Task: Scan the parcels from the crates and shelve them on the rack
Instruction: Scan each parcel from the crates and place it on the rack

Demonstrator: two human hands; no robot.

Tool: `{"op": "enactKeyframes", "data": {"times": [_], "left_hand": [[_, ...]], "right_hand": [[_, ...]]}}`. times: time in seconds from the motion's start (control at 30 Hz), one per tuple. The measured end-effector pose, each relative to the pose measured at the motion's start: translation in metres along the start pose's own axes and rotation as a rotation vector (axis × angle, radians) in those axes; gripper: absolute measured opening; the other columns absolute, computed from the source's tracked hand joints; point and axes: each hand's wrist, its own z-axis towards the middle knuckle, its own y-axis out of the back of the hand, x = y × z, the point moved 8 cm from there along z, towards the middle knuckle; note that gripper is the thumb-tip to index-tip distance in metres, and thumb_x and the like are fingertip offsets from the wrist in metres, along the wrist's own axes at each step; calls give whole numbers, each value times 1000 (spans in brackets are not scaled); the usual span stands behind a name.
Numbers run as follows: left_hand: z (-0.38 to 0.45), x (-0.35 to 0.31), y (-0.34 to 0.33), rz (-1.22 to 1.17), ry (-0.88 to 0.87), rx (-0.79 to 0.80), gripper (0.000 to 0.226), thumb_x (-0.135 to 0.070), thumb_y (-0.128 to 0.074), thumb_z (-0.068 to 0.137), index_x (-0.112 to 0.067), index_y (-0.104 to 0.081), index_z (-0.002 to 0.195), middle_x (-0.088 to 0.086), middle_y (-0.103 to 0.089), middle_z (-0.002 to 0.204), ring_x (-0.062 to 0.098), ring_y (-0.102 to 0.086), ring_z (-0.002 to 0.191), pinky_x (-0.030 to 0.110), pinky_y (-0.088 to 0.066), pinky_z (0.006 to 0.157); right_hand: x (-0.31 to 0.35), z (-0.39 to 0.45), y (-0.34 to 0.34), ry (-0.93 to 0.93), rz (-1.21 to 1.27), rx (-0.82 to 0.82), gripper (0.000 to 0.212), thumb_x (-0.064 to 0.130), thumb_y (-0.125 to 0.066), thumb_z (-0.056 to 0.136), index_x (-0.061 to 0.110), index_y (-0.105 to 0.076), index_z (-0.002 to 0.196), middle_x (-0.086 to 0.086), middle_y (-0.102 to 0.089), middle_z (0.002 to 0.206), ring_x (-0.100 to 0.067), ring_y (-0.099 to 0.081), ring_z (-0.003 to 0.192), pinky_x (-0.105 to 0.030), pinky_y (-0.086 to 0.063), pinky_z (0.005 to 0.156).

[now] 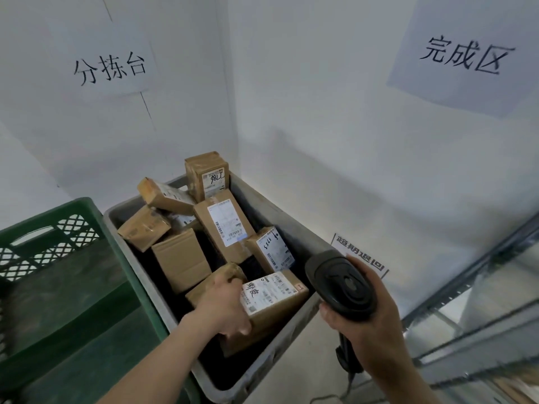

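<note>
Nearest, R side: right hand (pixel 372 325) wrapped round grip of black handheld barcode scanner (pixel 341 282), scanner head aimed fwd and down over near R corner of grey plastic crate (pixel 294 223); dark cable hanging below the hand. L of that: left hand (pixel 226 301) reaching into crate, fingers curled over top edge of brown cardboard parcel w/ white label and handwritten marks (pixel 274 298), thumb on its near side; parcel tilted, at near end of crate. Far L, touching crate's side: green plastic crate w/ lattice wall (pixel 43 237). Further in grey crate: plain brown box (pixel 180 258), small box w/ barcode label (pixel 272 249), long flat box w/ white label (pixel 223 225), more boxes piled toward far end, upright box marked in black pen (pixel 207 174) at back. R edge: grey metal rack (pixel 481 301). Floor label by crate, partly hidden. Beyond: white walls, paper sign L (pixel 109 67), paper sign R (pixel 463 55).
</note>
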Motion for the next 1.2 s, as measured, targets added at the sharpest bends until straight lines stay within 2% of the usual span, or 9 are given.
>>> {"op": "enactKeyframes", "data": {"times": [0.07, 0.2, 0.27, 0.37, 0.5, 0.63, 0.83, 1.2], "left_hand": [[-1, -10, 39, 74, -113, -144, 89, -40, -85, 63, -24, -41, 138, 2, -30, 129, 26, -35, 120, 36, -47, 96], [-6, -16, 108, 162, -298, -378, 81, -29, -79, 78, -27, -34, 145, 0, -30, 138, 23, -28, 127, 37, -44, 105], [-8, -13, 131, 205, -378, -438, 77, -28, -76, 83, -31, -34, 147, -3, -33, 141, 20, -26, 131, 38, -40, 110], [-9, -5, 150, 256, -443, -473, 77, -26, -74, 86, -33, -34, 151, -7, -35, 144, 18, -22, 137, 37, -32, 117], [-10, 5, 166, 262, -508, -522, 78, -23, -77, 84, -34, -36, 150, -8, -37, 143, 15, -22, 136, 36, -33, 116], [-13, 11, 173, 238, -530, -552, 80, -23, -78, 84, -36, -36, 150, -10, -34, 147, 14, -19, 141, 32, -28, 117], [-19, 18, 177, 238, -547, -586, 80, -22, -77, 85, -36, -35, 151, -9, -33, 148, 13, -16, 142, 31, -27, 118], [-21, 32, 172, 198, -589, -568, 77, -19, -75, 85, -33, -38, 151, -9, -34, 145, 13, -19, 140, 35, -35, 117]], "right_hand": [[4, 3, -4, 22, -19, 5, 87, -20, -87, 61, 29, -60, 128, 14, -74, 114, -6, -69, 109, -16, -53, 90], [14, 8, -18, 55, -25, 83, 83, -19, -85, 62, 16, -59, 133, 8, -74, 116, -8, -69, 109, -20, -56, 92], [20, 9, -28, 67, -65, 144, 84, -22, -83, 62, 15, -58, 134, 14, -73, 115, -4, -69, 109, -17, -55, 90], [28, 8, -45, 93, -159, 238, 86, -8, -86, 61, 26, -57, 134, 22, -70, 116, -1, -67, 112, -16, -53, 93], [32, 4, -65, 78, -195, 323, 83, 12, -82, 60, 37, -54, 134, 24, -71, 117, 1, -66, 113, -16, -53, 93], [33, 0, -79, 77, -232, 385, 85, 17, -83, 61, 35, -51, 137, 27, -68, 120, 3, -63, 118, -17, -53, 96], [36, 0, -86, 90, -275, 375, 87, 15, -85, 62, 39, -50, 137, 31, -67, 119, 7, -62, 117, -14, -52, 96], [42, -16, -98, 134, -333, 313, 88, 23, -85, 59, 42, -50, 138, 34, -65, 120, 8, -62, 115, -9, -49, 94]]}}
